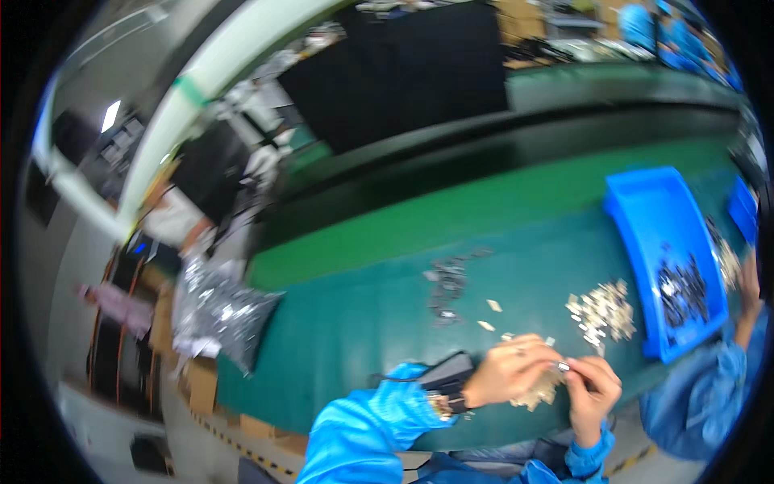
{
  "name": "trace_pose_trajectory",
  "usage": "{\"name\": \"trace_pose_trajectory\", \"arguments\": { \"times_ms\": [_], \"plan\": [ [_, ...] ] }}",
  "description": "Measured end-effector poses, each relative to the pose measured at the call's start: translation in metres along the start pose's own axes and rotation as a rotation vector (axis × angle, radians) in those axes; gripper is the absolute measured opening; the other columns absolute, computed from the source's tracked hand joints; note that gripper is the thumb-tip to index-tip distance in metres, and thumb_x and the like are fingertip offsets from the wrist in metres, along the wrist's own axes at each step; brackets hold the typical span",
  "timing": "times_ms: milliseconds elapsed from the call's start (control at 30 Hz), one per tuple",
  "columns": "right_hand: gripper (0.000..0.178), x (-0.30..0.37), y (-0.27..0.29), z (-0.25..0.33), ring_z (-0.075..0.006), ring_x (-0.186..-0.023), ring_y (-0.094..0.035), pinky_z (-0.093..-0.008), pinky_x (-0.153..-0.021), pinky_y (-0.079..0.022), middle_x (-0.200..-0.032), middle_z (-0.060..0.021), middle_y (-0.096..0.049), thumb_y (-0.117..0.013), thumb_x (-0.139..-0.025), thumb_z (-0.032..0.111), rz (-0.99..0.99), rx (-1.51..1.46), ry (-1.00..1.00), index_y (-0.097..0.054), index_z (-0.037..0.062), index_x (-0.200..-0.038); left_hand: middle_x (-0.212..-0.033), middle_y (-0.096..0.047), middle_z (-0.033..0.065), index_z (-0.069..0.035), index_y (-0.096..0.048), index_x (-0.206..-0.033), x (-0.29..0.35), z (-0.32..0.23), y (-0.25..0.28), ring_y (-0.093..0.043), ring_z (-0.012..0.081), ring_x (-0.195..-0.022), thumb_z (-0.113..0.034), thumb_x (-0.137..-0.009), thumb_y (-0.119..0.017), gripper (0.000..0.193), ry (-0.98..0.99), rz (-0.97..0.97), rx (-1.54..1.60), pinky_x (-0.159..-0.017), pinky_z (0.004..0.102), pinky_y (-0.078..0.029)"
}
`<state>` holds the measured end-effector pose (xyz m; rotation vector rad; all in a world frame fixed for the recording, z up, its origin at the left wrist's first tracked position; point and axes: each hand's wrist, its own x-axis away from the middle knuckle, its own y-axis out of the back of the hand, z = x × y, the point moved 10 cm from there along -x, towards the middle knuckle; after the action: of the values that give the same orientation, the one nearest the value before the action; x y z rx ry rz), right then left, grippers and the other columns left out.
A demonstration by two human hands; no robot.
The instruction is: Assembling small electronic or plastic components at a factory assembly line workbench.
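Note:
Near the front edge of the green work table, my left hand (516, 371) and my right hand (594, 390) meet fingertip to fingertip. Both pinch a small shiny silver piece (562, 367), too small to name further. Beneath them lies a pile of small cream-coloured pieces (534, 397), partly hidden by my hands. A second heap of such cream pieces (603, 313) sits just beyond my right hand. Farther off, to the left, small dark grey pieces (448, 289) are strewn in a loose band. Blue sleeves cover both my forearms.
A blue plastic bin (653, 218) with dark small parts stands at the right. Beside it, a co-worker's blue sleeve (730, 375) and hand (750, 282) reach in. A silvery plastic bag (230, 310) rests at the table's left end. A black panel (403, 77) stands across the back.

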<state>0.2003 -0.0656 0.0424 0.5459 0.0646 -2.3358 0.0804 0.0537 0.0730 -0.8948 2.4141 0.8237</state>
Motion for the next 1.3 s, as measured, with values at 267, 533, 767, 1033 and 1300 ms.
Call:
{"name": "trace_pose_trajectory", "arguments": {
  "times_ms": [267,533,767,1033,1300],
  "plan": [
    [0.015,0.007,-0.007,-0.021,-0.0108,-0.080,-0.058,-0.0199,-0.066,-0.045,-0.093,-0.0079,-0.062,-0.069,-0.090,-0.002,0.113,-0.071,-0.057,-0.071,-0.0067,-0.104,-0.084,-0.067,0.0109,0.000,-0.067,-0.095,0.009,0.005,-0.004,-0.064,0.0285,-0.078,0.004,-0.085,-0.067,0.011,-0.007,-0.038,0.114,-0.069,0.0371,-0.051],
    [0.015,0.006,-0.008,-0.023,-0.0086,-0.072,-0.054,-0.0206,-0.061,-0.040,-0.088,-0.0064,-0.062,-0.069,-0.087,-0.002,0.072,-0.073,-0.053,-0.072,-0.0051,-0.102,-0.082,-0.066,0.0124,0.000,-0.067,-0.095,0.009,0.009,-0.009,-0.064,0.0291,-0.075,0.003,-0.085,-0.067,0.010,0.009,-0.056,0.122,-0.067,0.0366,-0.051],
    [0.016,0.001,-0.013,-0.001,-0.0075,-0.060,-0.047,-0.0211,-0.054,-0.034,-0.082,-0.0060,-0.061,-0.068,-0.081,-0.003,0.022,0.036,0.042,-0.070,-0.0022,-0.096,-0.082,-0.066,0.0129,0.001,-0.066,-0.092,0.011,0.015,-0.010,-0.065,0.0285,-0.074,0.001,-0.086,-0.068,0.006,0.063,-0.023,0.157,-0.066,0.0354,-0.051],
    [0.014,0.002,-0.017,0.002,-0.0072,-0.057,-0.047,-0.0209,-0.052,-0.034,-0.083,-0.0062,-0.061,-0.069,-0.081,-0.001,0.056,0.074,0.067,-0.067,-0.0018,-0.095,-0.078,-0.066,0.0108,-0.001,-0.065,-0.090,0.017,0.023,-0.015,-0.065,0.0261,-0.069,-0.002,-0.087,-0.069,0.005,0.206,0.019,0.168,-0.061,0.0352,-0.049],
    [0.016,0.003,-0.016,0.010,-0.0100,-0.057,-0.046,-0.0240,-0.052,-0.035,-0.078,-0.0058,-0.059,-0.070,-0.083,0.001,0.061,0.148,0.117,-0.070,-0.0006,-0.099,-0.078,-0.067,0.0104,-0.002,-0.063,-0.091,0.018,0.030,-0.026,-0.066,0.0258,-0.068,-0.006,-0.090,-0.068,0.006,0.278,0.093,0.158,-0.059,0.0352,-0.049]
  ]
}}
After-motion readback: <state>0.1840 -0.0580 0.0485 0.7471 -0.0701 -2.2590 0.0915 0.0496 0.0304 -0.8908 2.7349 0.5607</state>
